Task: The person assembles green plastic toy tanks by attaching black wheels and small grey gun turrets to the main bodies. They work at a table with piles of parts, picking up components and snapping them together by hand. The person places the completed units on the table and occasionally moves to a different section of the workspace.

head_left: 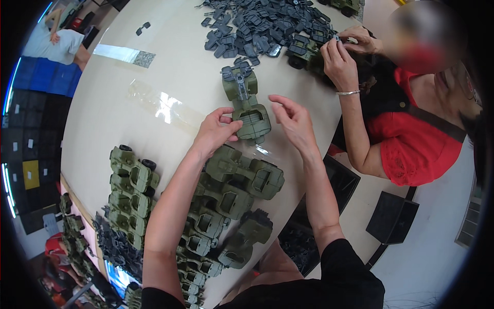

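In front of me on the table lies an olive-green toy military vehicle body (253, 122), its narrow end pointing away. A grey piece with a clear part (240, 85) sits on its far end. My left hand (217, 130) grips the body's left side, thumb on top and fingers along the edge. Just off its right side, my right hand (294, 122) is held with thumb and fingers apart and nothing in it. Beyond the body spreads a heap of small dark grey plastic parts (267, 26).
Rows of green vehicle bodies (226, 198) stand near me, with wheeled ones (128, 198) to the left. Clear tape (159, 105) lies on the white table (110, 98). At the right, a person in red (417, 149) handles another green vehicle (303, 50). A black box (392, 217) is on the floor.
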